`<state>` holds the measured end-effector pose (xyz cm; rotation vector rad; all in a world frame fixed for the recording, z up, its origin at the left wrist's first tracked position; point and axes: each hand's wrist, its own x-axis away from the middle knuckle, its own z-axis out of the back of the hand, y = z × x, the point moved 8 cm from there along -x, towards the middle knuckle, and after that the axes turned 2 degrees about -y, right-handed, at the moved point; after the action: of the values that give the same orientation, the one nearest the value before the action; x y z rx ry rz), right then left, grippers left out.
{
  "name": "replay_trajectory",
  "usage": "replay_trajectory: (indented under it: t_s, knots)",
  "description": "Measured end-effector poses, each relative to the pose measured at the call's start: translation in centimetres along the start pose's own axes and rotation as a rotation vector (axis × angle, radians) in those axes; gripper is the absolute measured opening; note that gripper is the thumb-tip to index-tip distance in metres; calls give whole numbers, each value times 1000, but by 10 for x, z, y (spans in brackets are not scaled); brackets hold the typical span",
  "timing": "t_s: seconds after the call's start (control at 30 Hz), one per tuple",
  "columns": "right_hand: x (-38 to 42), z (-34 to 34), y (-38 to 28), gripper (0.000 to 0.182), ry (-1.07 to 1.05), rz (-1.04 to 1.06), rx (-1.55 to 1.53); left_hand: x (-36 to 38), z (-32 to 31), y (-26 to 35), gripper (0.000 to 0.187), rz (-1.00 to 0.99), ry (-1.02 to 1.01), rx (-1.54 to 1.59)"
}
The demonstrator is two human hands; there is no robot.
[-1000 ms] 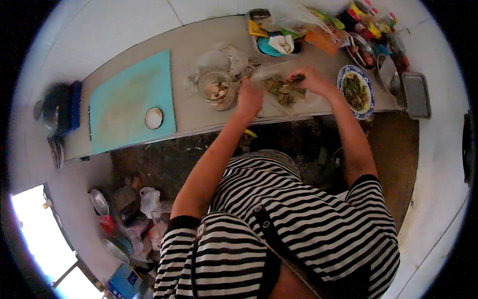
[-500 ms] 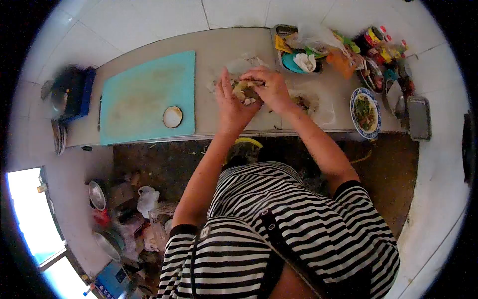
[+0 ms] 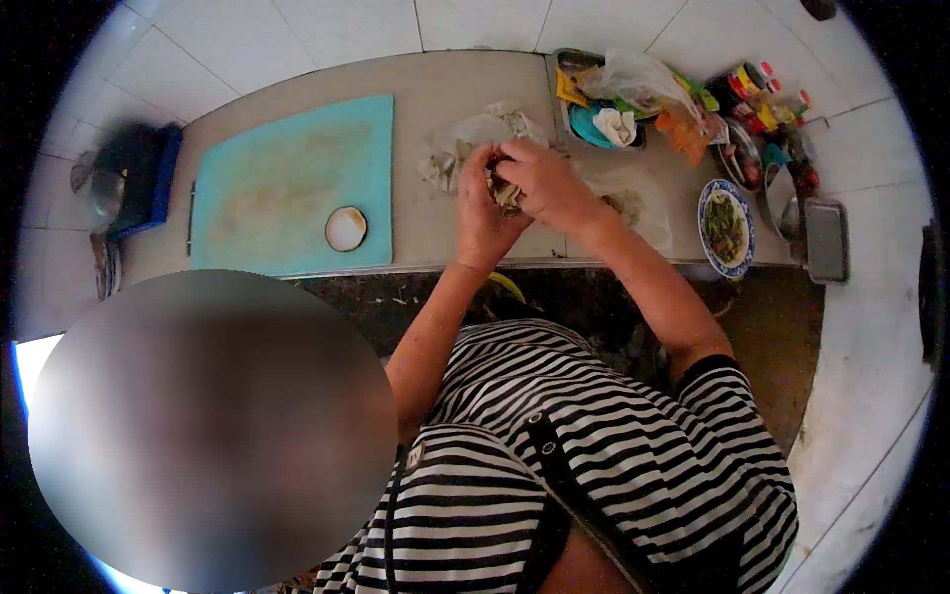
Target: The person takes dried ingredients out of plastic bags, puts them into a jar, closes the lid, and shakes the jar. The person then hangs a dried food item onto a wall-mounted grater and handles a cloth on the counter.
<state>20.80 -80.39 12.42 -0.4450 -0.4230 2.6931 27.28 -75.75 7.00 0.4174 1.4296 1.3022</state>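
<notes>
Over the counter, my left hand (image 3: 479, 218) and my right hand (image 3: 546, 188) come together around a pale brownish lump of food (image 3: 508, 193). The fingers of both hands curl round it, and part of it is hidden by them. Just behind my hands lies a crumpled clear plastic bag (image 3: 483, 131). A second clear plastic sheet with dark bits (image 3: 633, 203) rests to the right, under my right forearm.
A turquoise cutting board (image 3: 287, 168) with a small round dish (image 3: 345, 229) is at left. Right are a patterned plate of green food (image 3: 725, 230), a metal tray (image 3: 826, 241), bottles (image 3: 749, 79) and a bowl (image 3: 740, 153). A large blurred oval covers the lower left.
My left hand has moved slightly right and its fingers have curled in around the food. The lump is more covered now. A blurred oval has appeared at the lower left.
</notes>
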Motion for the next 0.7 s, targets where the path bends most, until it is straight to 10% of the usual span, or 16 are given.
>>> replay_trajectory:
  t_s: [0.7]
  knots:
    - [6, 9, 12, 36, 363, -27, -443, -9, -8, -38, 71, 131, 133, 187]
